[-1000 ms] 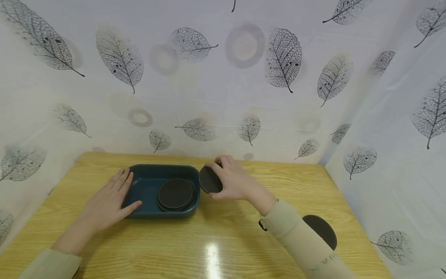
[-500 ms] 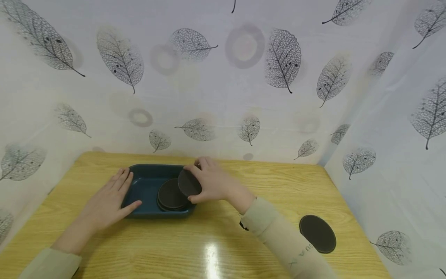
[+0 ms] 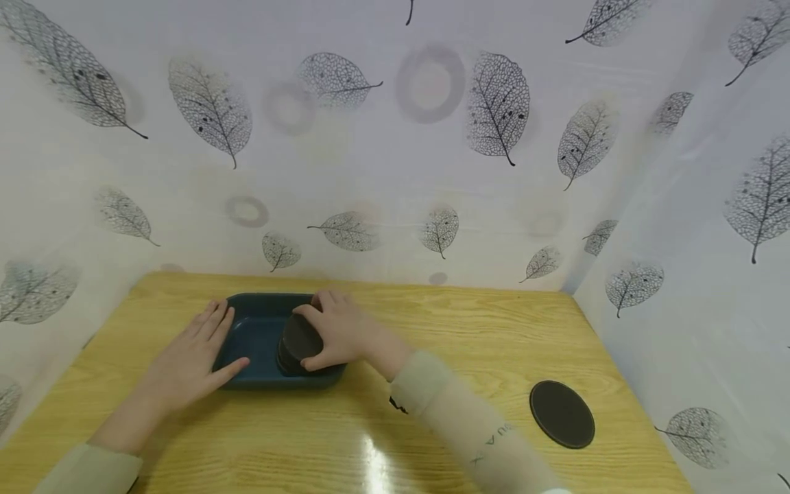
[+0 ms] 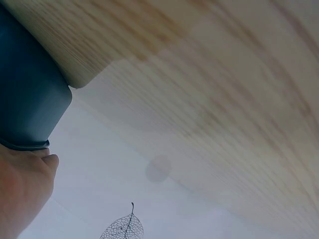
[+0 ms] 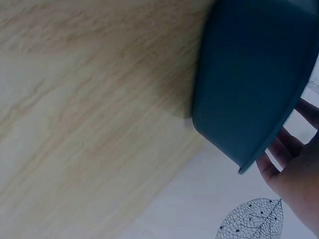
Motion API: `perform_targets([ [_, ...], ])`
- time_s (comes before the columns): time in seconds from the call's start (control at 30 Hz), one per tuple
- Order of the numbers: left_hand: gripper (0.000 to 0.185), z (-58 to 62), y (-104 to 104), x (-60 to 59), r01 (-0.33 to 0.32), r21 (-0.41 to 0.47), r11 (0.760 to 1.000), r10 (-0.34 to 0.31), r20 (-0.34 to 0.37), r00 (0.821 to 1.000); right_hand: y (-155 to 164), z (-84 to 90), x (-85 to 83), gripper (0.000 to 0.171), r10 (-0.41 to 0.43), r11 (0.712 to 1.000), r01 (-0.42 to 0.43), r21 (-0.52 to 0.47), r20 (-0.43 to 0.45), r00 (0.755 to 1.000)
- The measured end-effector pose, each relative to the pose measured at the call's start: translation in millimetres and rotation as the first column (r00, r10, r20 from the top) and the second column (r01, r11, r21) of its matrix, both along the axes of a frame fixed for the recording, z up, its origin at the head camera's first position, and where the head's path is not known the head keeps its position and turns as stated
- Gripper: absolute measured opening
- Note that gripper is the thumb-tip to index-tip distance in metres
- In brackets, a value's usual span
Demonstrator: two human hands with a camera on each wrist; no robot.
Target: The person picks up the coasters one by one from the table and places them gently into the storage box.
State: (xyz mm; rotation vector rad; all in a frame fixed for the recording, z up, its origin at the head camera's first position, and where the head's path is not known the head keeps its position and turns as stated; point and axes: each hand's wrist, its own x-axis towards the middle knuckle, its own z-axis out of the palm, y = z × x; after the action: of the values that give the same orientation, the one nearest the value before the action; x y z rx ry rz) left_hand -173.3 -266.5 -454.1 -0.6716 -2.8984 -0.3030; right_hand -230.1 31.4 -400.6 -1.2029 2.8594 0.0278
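Coaster: your right hand is clamping it in curled fingers at centre frame, so be lowering it flat onto the stack in the tray your left hand is steadying with fingers straight.

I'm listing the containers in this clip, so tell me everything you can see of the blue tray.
The tray is a dark teal-blue rectangular dish with rounded corners, raised walls and a thin out-turned rim, smooth like plastic or glazed ceramic. It sits flat on the wooden table, towards the back left. The left hand rests flat against its left rim. Inside lies a stack of dark round coasters, onto which the right hand holds the top one.
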Motion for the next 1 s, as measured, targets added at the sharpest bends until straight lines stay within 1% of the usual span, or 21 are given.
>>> perform_targets([
  [0.1,0.1,0.1,-0.8,0.2,0.0,0.006,1.0,0.0,0.006,1.0,-5.7,-5.3,-1.0,0.09,-0.005,1.0,0.005,0.016,0.007,1.0],
  [0.27,0.1,-0.6,-1.1,-0.5,0.001,0.002,1.0,-0.001,0.006,1.0,-11.0,-13.9,-2.8,0.09,-0.011,1.0,0.01,0.024,0.041,0.999],
  [0.5,0.1,-0.4,-1.3,-0.4,0.01,-0.002,1.0,-0.01,-0.013,1.0,-16.3,-29.2,-6.9,0.089,0.001,0.997,0.0,0.081,-0.015,1.0],
  [0.7,0.099,-0.6,-1.0,-0.4,0.012,-0.004,1.0,-0.012,-0.024,1.0,-19.0,-30.7,-4.4,0.088,0.016,0.988,-0.01,0.156,-0.039,0.999],
  [1.0,0.099,-1.6,-0.5,-0.7,0.015,-0.021,1.0,-0.015,-0.026,1.0,-17.1,-29.8,-1.7,0.085,0.033,0.986,-0.023,0.166,-0.058,0.998],
])
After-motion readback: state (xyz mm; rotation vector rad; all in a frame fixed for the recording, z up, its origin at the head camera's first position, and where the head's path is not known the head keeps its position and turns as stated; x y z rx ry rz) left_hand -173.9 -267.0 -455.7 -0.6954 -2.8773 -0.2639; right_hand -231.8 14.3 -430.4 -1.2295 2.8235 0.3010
